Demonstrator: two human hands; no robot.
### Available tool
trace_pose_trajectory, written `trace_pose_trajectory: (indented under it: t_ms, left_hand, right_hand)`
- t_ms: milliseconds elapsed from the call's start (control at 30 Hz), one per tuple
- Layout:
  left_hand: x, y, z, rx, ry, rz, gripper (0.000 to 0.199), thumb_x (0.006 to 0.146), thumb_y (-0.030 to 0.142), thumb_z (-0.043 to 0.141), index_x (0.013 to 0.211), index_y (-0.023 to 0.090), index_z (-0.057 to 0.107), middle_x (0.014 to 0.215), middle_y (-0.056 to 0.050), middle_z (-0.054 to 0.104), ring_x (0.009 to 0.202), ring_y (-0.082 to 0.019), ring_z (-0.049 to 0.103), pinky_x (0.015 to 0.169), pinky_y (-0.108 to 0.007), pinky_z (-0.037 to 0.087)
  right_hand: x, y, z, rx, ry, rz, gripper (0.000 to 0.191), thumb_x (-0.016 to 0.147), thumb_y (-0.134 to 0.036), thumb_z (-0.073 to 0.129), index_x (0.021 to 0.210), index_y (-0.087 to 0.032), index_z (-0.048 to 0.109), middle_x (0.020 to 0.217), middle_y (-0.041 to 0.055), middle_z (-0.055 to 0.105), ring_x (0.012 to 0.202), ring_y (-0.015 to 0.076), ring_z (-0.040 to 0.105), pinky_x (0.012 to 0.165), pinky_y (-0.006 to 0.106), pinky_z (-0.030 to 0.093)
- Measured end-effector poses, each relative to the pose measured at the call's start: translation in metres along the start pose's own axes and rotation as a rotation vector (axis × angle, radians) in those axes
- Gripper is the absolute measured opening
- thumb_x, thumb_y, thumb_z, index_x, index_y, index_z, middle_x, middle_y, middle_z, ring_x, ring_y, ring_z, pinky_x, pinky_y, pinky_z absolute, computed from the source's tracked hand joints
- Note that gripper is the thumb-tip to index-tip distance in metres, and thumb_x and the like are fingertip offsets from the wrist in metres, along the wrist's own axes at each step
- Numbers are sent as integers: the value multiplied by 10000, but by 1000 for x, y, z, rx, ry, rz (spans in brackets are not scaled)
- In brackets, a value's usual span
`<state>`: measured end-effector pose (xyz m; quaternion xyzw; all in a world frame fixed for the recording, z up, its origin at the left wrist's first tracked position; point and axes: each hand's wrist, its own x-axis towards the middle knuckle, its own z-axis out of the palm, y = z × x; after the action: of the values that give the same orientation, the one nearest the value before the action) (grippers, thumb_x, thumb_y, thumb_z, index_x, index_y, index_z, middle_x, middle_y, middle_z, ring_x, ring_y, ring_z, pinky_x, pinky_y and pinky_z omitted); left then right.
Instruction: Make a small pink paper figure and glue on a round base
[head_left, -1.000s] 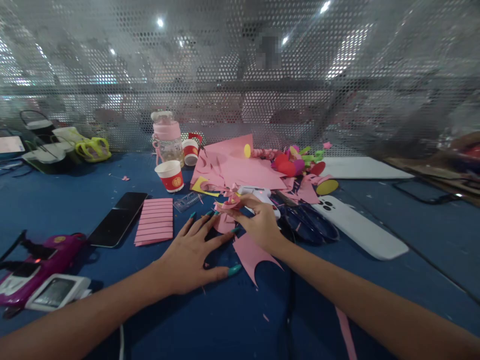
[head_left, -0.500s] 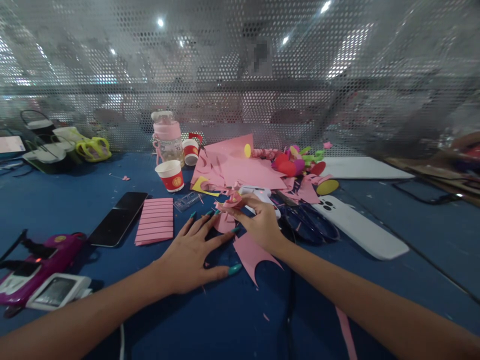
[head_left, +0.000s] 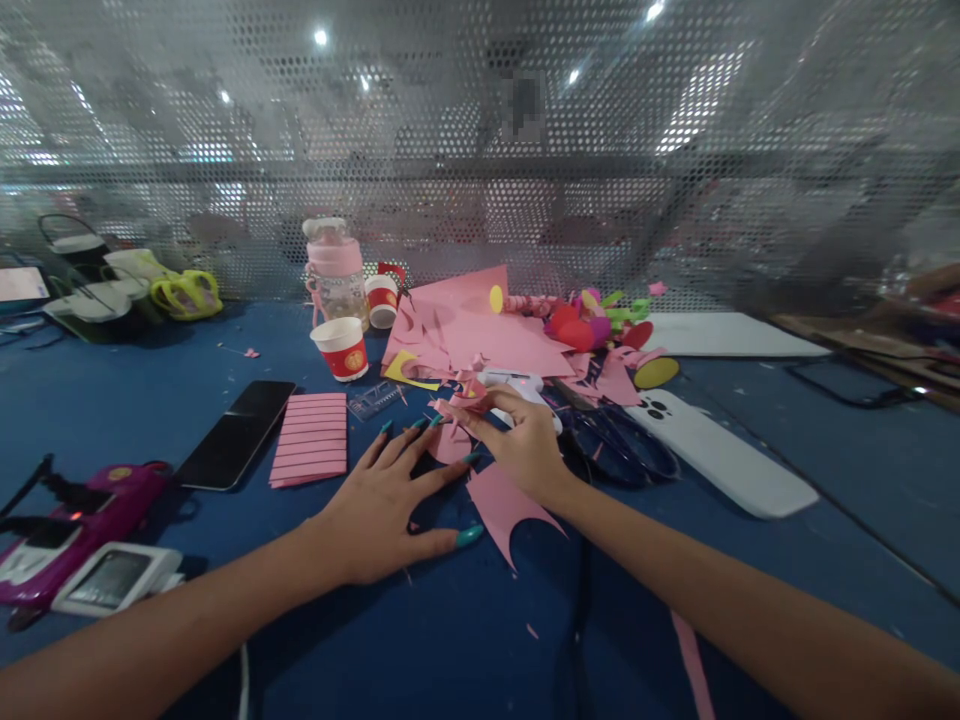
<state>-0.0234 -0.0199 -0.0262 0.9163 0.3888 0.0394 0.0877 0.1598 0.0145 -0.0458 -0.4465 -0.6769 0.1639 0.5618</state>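
My left hand [head_left: 382, 510] lies flat on the blue table with its fingers spread and nothing in it. Its fingertips reach the edge of a pink paper piece [head_left: 450, 447]. Beyond them, my right hand [head_left: 525, 445] pinches a small curled pink paper piece [head_left: 469, 395] between thumb and fingers. A pink offcut with a curved notch [head_left: 510, 505] rests below my right hand. Left of my left hand is a folded pink paper with dark lines [head_left: 311, 440]. A white device [head_left: 517, 380] is partly hidden behind my right hand.
Paper cups [head_left: 341, 348] and a pink-lidded bottle [head_left: 335, 270] stand at the back. Pink sheets [head_left: 480, 325] lie behind my hands. Dark blue scissors [head_left: 615, 445] and a white phone [head_left: 727, 455] are on the right, a black phone [head_left: 238, 435] and purple device [head_left: 90, 525] on the left.
The curled pink paper in my right fingers has shifted slightly in its angle. My left hand has stayed in place.
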Motion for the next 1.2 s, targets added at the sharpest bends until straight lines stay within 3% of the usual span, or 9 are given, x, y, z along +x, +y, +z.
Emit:
trace_pose_trajectory:
  t_ms: [300, 667, 933, 1200]
  left_hand:
    - [1, 1, -1, -12, -12, -9, 664, 768, 698, 339, 1351, 380, 346, 1490, -90, 247, 1353, -341, 209, 1055, -591, 168]
    - [1, 1, -1, 4, -37, -15, 670, 771, 694, 340, 1362, 379, 322, 1491, -102, 239, 1358, -336, 196, 1055, -589, 170]
    - [1, 0, 0, -10, -10, -5, 671, 765, 698, 349, 1352, 373, 350, 1482, -98, 265, 1354, -341, 205, 1056, -590, 172]
    - [1, -1, 2, -7, 20, 8, 661, 768, 688, 363, 1349, 373, 353, 1480, -87, 271, 1351, -337, 218, 1055, -588, 179]
  right_hand:
    - [1, 2, 1, -61, -13, 32, 205, 746, -362, 635, 657, -178, 655, 694, 49, 638, 694, 181, 598, 680, 327, 470]
    - [1, 4, 0, -54, -90, -3, 192, 763, -359, 620, 727, -188, 701, 732, 57, 681, 732, 186, 611, 717, 327, 479]
    - [0, 1, 0, -26, 15, -63, 144, 763, -310, 625, 683, -199, 672, 750, 46, 674, 773, 187, 629, 730, 325, 486]
    - [0, 2, -1, -14, 22, -89, 78, 745, -268, 647, 702, -211, 678, 759, 35, 680, 769, 180, 630, 729, 323, 500]
